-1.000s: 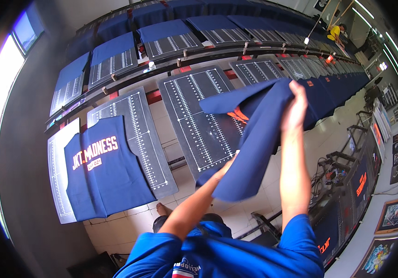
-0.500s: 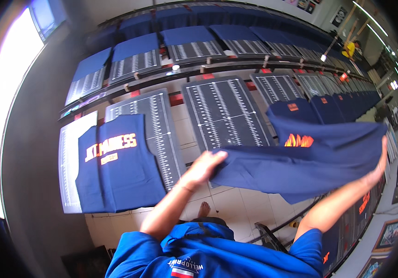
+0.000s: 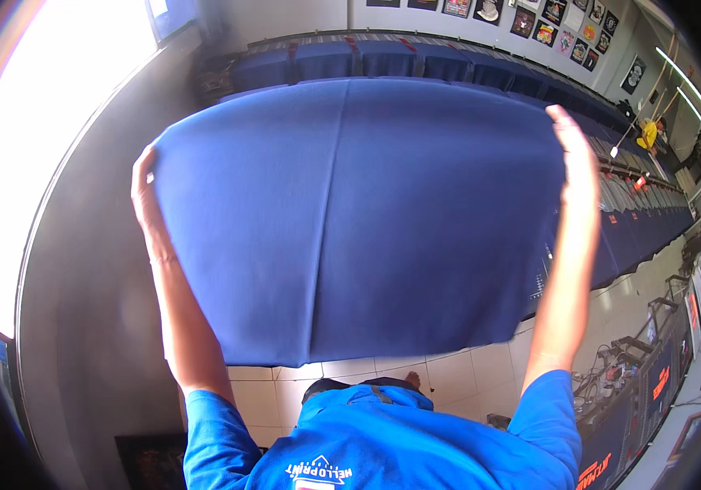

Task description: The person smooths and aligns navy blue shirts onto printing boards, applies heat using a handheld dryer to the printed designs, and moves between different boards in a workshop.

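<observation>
A large navy fabric panel point(image 3: 432, 212) is stretched wide in front of me, plain on this side, with a fold line running down it left of its middle. At its far left corner, my left hand point(image 3: 147, 175) is closed on the cloth. My right hand point(image 3: 577, 159), somewhat blurred, grips the far right corner. The near edge of the panel hangs above the tiled floor. Most of the nearest boards are hidden beneath the cloth; a sliver of a dark board with white marks shows beside my right forearm.
Rows of boards bearing navy panels point(image 3: 387, 60) run across the back and away to the right. A person in yellow point(image 3: 650, 134) is far off at the right. A grey wall point(image 3: 93, 245) stands at the left. Cables and equipment point(image 3: 612, 371) lie at the lower right.
The bunched navy panel has moved left and spread out flat between my hands. My left hand went left and away from me; my right hand rose and moved left. My view turned too.
</observation>
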The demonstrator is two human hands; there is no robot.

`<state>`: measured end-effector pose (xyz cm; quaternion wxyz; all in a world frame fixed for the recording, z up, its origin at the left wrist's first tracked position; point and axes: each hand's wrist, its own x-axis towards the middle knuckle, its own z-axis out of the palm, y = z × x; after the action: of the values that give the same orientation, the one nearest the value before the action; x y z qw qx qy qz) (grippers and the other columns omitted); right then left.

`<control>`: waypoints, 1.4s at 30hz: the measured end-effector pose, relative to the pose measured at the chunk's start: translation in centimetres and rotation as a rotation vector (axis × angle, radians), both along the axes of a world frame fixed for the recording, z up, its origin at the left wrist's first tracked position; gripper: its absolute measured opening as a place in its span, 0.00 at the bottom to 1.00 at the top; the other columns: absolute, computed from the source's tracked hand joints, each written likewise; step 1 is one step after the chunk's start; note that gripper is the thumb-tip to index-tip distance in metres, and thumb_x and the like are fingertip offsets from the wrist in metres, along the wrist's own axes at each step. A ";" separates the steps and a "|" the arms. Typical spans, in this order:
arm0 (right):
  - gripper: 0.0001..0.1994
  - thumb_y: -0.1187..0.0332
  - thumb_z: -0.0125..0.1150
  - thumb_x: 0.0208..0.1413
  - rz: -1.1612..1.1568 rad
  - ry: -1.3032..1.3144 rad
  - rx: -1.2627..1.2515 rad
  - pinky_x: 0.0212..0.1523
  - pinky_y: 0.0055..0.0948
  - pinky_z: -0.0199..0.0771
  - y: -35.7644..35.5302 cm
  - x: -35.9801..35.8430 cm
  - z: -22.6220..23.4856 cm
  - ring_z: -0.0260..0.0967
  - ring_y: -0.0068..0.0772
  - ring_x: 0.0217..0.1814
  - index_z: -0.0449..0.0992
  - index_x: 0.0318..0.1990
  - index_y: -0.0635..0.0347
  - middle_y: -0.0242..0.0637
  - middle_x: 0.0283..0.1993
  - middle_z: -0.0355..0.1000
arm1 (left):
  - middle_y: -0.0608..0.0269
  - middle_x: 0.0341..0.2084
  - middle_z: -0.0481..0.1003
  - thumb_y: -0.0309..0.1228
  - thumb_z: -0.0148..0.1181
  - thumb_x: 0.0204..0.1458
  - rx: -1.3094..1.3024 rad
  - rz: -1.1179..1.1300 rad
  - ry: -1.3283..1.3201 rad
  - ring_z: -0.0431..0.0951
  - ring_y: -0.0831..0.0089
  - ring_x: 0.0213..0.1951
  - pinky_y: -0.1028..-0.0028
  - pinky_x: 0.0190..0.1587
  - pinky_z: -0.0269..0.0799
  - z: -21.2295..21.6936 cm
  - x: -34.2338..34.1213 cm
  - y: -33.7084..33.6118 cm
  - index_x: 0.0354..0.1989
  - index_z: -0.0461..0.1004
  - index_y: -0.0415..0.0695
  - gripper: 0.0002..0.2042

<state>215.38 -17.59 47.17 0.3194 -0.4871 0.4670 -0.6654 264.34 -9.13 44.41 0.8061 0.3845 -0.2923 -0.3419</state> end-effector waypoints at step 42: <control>0.08 0.73 0.53 0.60 0.219 -0.044 0.693 0.44 0.19 0.63 19.0 9.2 -39.7 0.64 0.18 0.40 0.71 0.44 0.66 0.29 0.37 0.70 | 0.74 0.26 0.70 0.22 0.61 0.49 0.896 -0.128 -0.038 0.68 0.86 0.29 0.82 0.37 0.65 -36.9 12.7 36.7 0.27 0.65 0.48 0.09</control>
<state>224.59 1.45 7.50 0.5448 -0.3827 0.6030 -0.4396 277.00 27.56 7.50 0.5318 0.6831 -0.1534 -0.4765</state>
